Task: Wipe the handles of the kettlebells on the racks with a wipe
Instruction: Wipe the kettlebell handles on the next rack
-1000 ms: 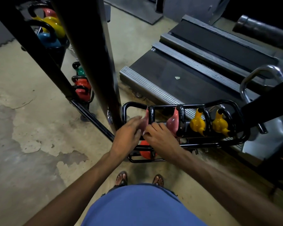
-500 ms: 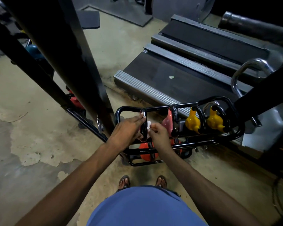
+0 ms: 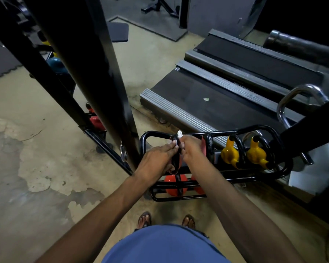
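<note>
Head view, looking down. At centre frame, a low black rack (image 3: pixel 285 168) stood on the floor (image 3: pixel 46 168) beside a treadmill (image 3: pixel 226 103). Its upper tier held a row of kettlebells: the one being wiped at the left end, a pink kettlebell (image 3: pixel 204 149) just right of the hands, and two yellow kettlebells (image 3: pixel 228 154) further right; orange kettlebells (image 3: pixel 171 184) sat on the lower tier. Both hands met at the black handle (image 3: pixel 176 158) of the left-end kettlebell. The left hand (image 3: pixel 156 158) lay on the handle's left side, fingers curled against it, apparently steadying it. The right hand (image 3: pixel 191 149) was closed on a white wipe (image 3: pixel 179 134), a tuft of which showed above the knuckles at the handle's top; how much wipe lay against the metal could not be told.

Judged step: wiping the first handle in the row, with the others apparently still to do. To do it well, the wipe should wrap the bar fully and travel down both legs of the loop as well as across the crown, with the left hand bracing the bell so it does not rock in the rack. More kettlebells, on a second rack (image 3: pixel 95 120) at left frame behind a black upright (image 3: pixel 103 82), also await.
</note>
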`<state>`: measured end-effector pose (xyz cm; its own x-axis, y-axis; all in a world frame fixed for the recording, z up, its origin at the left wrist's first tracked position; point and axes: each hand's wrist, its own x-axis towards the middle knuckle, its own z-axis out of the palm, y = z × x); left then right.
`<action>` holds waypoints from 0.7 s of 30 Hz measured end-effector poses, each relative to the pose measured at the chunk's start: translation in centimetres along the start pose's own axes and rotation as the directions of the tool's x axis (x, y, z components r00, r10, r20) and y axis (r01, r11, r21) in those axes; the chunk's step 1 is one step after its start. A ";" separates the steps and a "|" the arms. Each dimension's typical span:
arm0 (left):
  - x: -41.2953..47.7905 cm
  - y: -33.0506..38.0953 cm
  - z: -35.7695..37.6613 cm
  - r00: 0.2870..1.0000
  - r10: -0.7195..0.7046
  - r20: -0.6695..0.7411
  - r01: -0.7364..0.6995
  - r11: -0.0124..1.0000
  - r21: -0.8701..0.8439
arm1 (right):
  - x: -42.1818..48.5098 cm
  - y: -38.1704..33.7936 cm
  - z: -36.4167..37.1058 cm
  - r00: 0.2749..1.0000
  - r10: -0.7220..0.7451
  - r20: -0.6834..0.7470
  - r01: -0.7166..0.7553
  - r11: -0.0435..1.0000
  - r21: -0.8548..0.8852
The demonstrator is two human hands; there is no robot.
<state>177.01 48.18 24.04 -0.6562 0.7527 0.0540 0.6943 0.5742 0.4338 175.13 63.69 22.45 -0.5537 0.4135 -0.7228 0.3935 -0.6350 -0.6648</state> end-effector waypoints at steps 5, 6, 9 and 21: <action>0.0 0.8 -0.6 0.999 -0.032 0.029 0.030 0.998 0.061 | 2.0 -1.7 0.5 0.875 -0.439 0.205 0.456 0.603 -0.654; 0.0 1.2 -0.8 0.999 -0.043 0.027 0.040 0.995 0.095 | 2.0 -2.1 1.1 0.832 -0.441 0.336 0.525 0.431 -0.734; -0.1 2.6 -1.4 0.990 -0.128 0.066 0.109 0.966 0.234 | 1.1 -2.8 3.1 0.709 -0.190 0.679 0.650 -0.198 -0.734; -0.4 2.5 -1.1 0.996 -0.058 -0.064 0.069 0.982 0.177 | 1.2 -6.8 3.9 0.636 0.177 0.751 0.675 -0.600 -0.430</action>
<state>178.64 48.93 26.12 -0.7129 0.6959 0.0862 0.6891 0.6724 0.2701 168.92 65.96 26.85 -0.8339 -0.3394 -0.4352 -0.2940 0.9405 -0.1701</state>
